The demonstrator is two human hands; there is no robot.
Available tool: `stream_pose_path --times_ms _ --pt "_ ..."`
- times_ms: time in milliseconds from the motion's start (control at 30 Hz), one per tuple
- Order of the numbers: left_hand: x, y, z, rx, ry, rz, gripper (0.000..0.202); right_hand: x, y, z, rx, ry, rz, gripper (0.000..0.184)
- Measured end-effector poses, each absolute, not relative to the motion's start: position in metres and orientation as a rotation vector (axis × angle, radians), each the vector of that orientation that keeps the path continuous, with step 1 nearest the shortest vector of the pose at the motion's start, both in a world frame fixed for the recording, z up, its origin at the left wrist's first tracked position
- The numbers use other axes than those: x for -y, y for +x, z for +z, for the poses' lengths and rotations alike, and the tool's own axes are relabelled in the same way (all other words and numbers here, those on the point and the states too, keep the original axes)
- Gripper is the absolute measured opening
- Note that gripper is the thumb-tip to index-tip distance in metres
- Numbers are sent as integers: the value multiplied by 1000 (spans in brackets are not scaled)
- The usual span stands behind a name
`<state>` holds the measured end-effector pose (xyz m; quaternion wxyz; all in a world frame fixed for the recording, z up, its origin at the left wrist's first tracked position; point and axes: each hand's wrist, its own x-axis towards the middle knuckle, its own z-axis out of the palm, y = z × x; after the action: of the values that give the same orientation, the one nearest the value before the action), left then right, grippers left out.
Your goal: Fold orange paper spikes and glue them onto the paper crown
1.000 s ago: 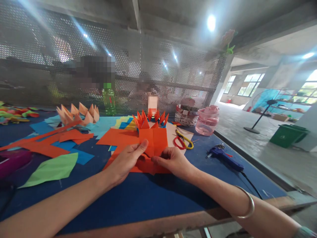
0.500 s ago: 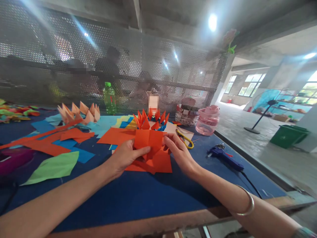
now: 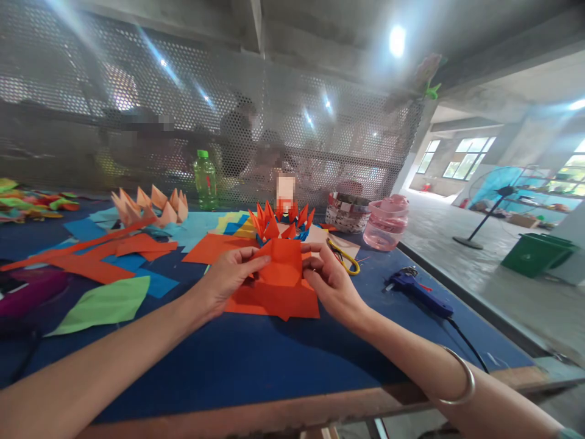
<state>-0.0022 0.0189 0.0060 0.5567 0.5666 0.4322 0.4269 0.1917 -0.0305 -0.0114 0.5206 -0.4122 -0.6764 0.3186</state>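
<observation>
My left hand [image 3: 226, 277] and my right hand [image 3: 331, 283] hold one folded orange paper piece [image 3: 282, 265] between them, each pinching a side of it just above a small stack of orange paper squares [image 3: 274, 302] on the blue table [image 3: 256, 360]. Both hands are closed on the piece. Just behind it stands a spiky orange and blue folded-paper crown [image 3: 278, 222]. My right wrist wears a metal bangle.
Red-and-yellow scissors [image 3: 340, 256] and a blue glue gun [image 3: 414, 289] lie to the right. At the back stand a pink jar [image 3: 386, 225], a patterned bowl [image 3: 347, 212] and a green bottle [image 3: 205, 181]. Loose orange, blue and green sheets [image 3: 105, 302] and a pale paper crown [image 3: 150, 207] cover the left. People sit behind the mesh screen.
The hands lifted the orange piece off the stack and turned it; my right hand moved up from the near edge to the piece's right side. The fold now points upward.
</observation>
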Motion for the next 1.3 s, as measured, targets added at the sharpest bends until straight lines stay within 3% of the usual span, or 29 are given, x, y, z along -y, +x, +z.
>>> stream_pose_path --times_ms 167,400,467,600,767,1300 --pt "-20 -2 8 -990 1292 1005 23 32 195 -10 1692 -903 568 54" --pt "-21 -3 9 -942 1239 985 22 31 194 -8 1922 -981 418 11" --pt "-21 -4 8 -929 1210 992 23 31 194 -8 1930 -974 404 13" --pt "-20 -3 8 -914 1138 982 24 32 194 -9 1944 -979 364 36" --pt "-19 -2 9 -858 1085 970 22 31 194 -9 1962 -969 351 12" --pt "-12 3 5 -813 1077 822 5 25 197 -17 1998 -905 189 18"
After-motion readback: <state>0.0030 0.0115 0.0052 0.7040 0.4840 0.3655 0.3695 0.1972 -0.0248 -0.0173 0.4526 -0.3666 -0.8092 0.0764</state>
